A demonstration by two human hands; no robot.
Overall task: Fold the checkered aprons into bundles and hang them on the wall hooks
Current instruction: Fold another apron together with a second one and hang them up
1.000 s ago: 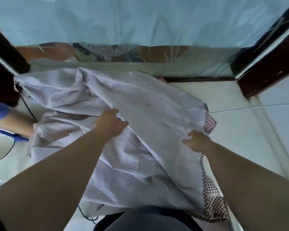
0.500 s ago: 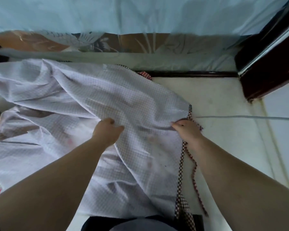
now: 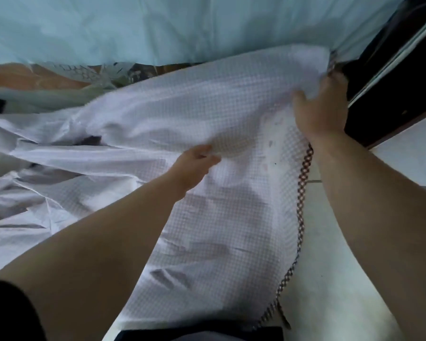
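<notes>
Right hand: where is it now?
Head view, upper right: the right hand grips a lifted edge of the checkered apron, next to the dark frame, above and right of the left hand pinching the cloth mid-frame.

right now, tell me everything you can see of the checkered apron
The checkered apron is thin, pale, finely checked cloth with a dark checkered trim down its right edge. It is unfolded and rumpled, spread over the floor. The left grip pinches its middle; the right grip holds up its far right corner.
</notes>
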